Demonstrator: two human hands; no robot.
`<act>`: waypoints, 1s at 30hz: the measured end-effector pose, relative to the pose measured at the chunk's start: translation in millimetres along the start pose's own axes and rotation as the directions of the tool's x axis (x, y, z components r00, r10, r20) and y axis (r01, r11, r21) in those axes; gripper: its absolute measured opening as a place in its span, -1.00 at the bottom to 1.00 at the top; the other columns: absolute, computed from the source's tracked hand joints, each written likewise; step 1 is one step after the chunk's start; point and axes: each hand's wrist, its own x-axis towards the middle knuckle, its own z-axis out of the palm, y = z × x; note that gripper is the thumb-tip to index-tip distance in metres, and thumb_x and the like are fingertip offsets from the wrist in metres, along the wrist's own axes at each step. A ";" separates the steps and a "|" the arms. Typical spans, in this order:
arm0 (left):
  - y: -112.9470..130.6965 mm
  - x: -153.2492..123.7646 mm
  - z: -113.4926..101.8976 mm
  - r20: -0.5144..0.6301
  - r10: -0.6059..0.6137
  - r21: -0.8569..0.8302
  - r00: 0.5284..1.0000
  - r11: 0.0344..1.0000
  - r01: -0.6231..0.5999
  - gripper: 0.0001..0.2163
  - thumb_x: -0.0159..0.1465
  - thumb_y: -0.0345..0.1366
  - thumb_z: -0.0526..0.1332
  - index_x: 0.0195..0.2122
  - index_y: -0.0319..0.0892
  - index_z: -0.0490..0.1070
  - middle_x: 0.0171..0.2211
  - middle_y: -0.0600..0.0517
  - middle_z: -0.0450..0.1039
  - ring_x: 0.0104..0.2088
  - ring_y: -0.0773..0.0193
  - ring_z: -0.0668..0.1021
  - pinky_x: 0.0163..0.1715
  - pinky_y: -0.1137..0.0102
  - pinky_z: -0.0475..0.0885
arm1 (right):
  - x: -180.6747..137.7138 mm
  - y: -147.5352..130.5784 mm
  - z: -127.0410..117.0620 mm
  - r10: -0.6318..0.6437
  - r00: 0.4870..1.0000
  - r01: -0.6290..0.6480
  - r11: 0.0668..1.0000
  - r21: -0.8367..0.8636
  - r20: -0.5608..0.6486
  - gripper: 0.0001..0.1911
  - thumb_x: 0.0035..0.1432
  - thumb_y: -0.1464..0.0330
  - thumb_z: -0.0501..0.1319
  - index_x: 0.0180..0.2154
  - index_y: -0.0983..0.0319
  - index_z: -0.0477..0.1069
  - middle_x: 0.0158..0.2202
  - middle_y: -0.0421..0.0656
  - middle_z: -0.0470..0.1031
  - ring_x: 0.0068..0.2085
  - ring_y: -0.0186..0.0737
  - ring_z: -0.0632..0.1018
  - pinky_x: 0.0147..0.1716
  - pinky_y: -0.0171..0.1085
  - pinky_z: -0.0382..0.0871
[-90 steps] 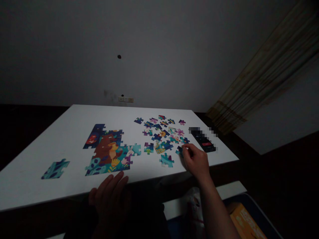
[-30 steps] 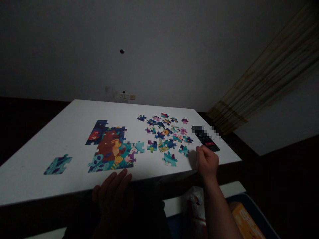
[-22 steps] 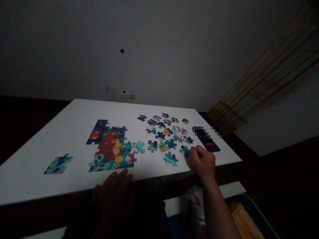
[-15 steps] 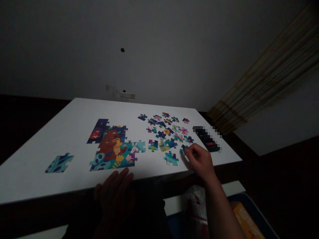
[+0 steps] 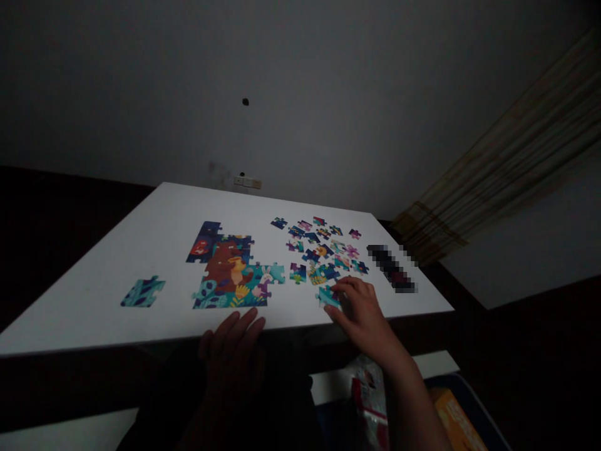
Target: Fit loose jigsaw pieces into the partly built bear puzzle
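Note:
My right hand (image 5: 360, 313) is over the front right of the table, its thumb and forefinger closed about the right part of a teal puzzle piece (image 5: 327, 296). Part of that piece is hidden under the fingers. My left hand (image 5: 235, 338) rests on the table's front edge with fingers stretched out and holds nothing. Just beyond its fingertips lies the joined part of the puzzle (image 5: 230, 275), with a brown bear and a white rabbit. A separate teal leaf-patterned section (image 5: 142, 292) lies to its left.
Several loose puzzle pieces (image 5: 323, 250) are spread right of the joined part on the white table (image 5: 107, 250). A dark, pixelated object (image 5: 392, 269) lies near the right edge. Below the table are a clear plastic bag (image 5: 370, 394) and an orange box (image 5: 457, 419).
My right hand has moved left, from a small dark piece to the teal piece, with its fingers wider. The whole view has shifted slightly; my left hand stays at the table edge.

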 end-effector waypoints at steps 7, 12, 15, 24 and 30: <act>4.3 2.6 -1.9 0.000 -0.028 -0.056 1.000 0.998 0.028 -0.68 0.35 -0.37 0.26 0.11 -0.02 0.57 0.06 -0.04 0.70 0.20 0.10 0.56 0.51 0.08 -0.08 | 9.5 -36.6 4.2 0.086 0.993 -0.105 0.960 0.258 0.083 -0.78 0.38 0.21 0.31 -0.01 0.13 0.48 -0.11 -0.11 0.59 -0.12 -0.06 0.57 -0.09 -0.13 0.46; 5.9 4.2 -3.2 0.016 -0.028 -0.068 0.999 0.997 0.029 -0.67 0.34 -0.38 0.25 0.10 -0.02 0.57 0.07 -0.03 0.70 0.20 0.12 0.56 0.51 0.11 -0.11 | 46.1 -62.6 33.9 0.196 0.980 -0.178 0.827 0.533 0.023 -0.75 0.31 0.16 0.33 -0.08 0.15 0.47 -0.25 -0.17 0.55 -0.24 -0.15 0.56 -0.23 -0.23 0.41; 6.9 4.5 -3.7 0.018 -0.036 -0.081 0.999 0.996 0.037 -0.67 0.34 -0.39 0.25 0.10 -0.03 0.58 0.07 -0.03 0.70 0.20 0.12 0.56 0.52 0.12 -0.11 | 71.3 -63.5 50.1 0.214 0.975 -0.207 0.806 0.555 0.052 -0.75 0.24 0.15 0.34 -0.16 0.16 0.47 -0.33 -0.21 0.50 -0.30 -0.16 0.53 -0.28 -0.24 0.39; 9.9 4.0 -4.8 0.020 -0.064 -0.126 0.998 0.990 0.066 -0.66 0.35 -0.42 0.22 0.11 -0.03 0.59 0.08 0.01 0.71 0.20 0.15 0.57 0.52 0.15 -0.11 | 94.0 -54.9 45.1 0.179 0.981 -0.192 0.960 0.204 0.081 -0.76 0.30 0.19 0.27 -0.10 0.18 0.57 -0.27 -0.14 0.63 -0.29 -0.12 0.59 -0.25 -0.18 0.38; 10.2 5.0 -5.0 0.013 -0.067 -0.129 0.998 0.989 0.069 -0.66 0.33 -0.42 0.23 0.09 -0.04 0.60 0.06 0.00 0.71 0.19 0.16 0.57 0.52 0.17 -0.10 | 96.9 -58.8 41.4 0.105 0.989 -0.111 0.992 0.052 0.103 -0.79 0.29 0.26 0.27 -0.12 0.17 0.63 -0.23 -0.09 0.67 -0.24 -0.07 0.61 -0.21 -0.14 0.40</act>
